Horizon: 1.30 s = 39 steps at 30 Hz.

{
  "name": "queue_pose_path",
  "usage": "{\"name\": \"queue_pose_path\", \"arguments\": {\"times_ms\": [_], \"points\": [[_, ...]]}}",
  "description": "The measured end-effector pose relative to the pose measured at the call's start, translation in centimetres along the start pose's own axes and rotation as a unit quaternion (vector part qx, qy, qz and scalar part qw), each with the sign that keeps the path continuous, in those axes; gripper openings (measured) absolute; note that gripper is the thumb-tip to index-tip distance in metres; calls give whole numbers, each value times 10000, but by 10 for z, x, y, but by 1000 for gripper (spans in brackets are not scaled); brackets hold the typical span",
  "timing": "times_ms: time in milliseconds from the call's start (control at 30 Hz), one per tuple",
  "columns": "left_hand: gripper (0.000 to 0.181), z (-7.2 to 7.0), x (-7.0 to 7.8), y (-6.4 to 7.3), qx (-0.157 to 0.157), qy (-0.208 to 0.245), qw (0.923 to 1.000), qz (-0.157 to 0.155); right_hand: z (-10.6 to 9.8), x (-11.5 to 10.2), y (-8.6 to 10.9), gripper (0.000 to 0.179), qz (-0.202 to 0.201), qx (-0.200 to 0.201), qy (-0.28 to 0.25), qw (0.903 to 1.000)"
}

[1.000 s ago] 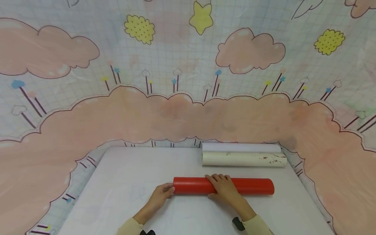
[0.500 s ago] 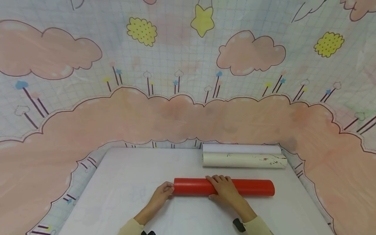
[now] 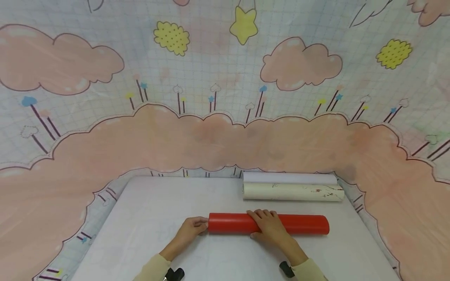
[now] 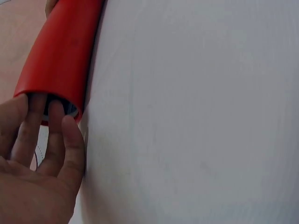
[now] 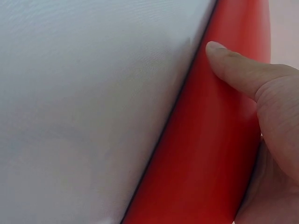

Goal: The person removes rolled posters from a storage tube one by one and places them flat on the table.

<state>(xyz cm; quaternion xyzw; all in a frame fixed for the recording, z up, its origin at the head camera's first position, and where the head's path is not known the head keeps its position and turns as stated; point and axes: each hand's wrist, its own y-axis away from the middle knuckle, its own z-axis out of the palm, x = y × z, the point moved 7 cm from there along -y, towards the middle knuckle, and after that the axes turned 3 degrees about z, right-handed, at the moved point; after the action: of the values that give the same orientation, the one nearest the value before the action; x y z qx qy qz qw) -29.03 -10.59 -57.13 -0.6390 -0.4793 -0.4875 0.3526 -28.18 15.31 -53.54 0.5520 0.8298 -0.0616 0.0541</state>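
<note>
A glossy red roll, hollow at its left end, lies crosswise on the white table. My right hand grips it from above near the middle. In the right wrist view the thumb lies along the near side of the roll. At the roll's left end is my left hand. The left wrist view has its fingers reaching into the hollow end, fairly straight and spread, with the thumb at the rim. Something dark with a pale, bluish patch shows inside the opening, partly hidden by the fingers.
Behind the red roll, at the table's back right, lie a cream roll with dark and reddish marks and a white roll. A cloth printed with clouds hangs behind and beside the white table.
My left hand has shifted slightly left and turned at the roll's end, its thumb no longer over the outer face. The right hand and the red roll keep their places.
</note>
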Motion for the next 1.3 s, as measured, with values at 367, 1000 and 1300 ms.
{"name": "queue_pose_path", "arguments": {"times_ms": [367, 1000, 1300], "points": [[25, -1, -1, -5, -362, -165, 9991, 156, 3, 1, -1, 76, -63, 50, 96, 9999], [20, 1, -3, -7, -665, -101, 9973, 292, 0, -2, 0, 75, -75, 109, 120, 9998], [19, 4, -3, -6, -807, -523, 9944, 431, 3, 0, 0, 76, -126, 113, 106, 9998]]}}
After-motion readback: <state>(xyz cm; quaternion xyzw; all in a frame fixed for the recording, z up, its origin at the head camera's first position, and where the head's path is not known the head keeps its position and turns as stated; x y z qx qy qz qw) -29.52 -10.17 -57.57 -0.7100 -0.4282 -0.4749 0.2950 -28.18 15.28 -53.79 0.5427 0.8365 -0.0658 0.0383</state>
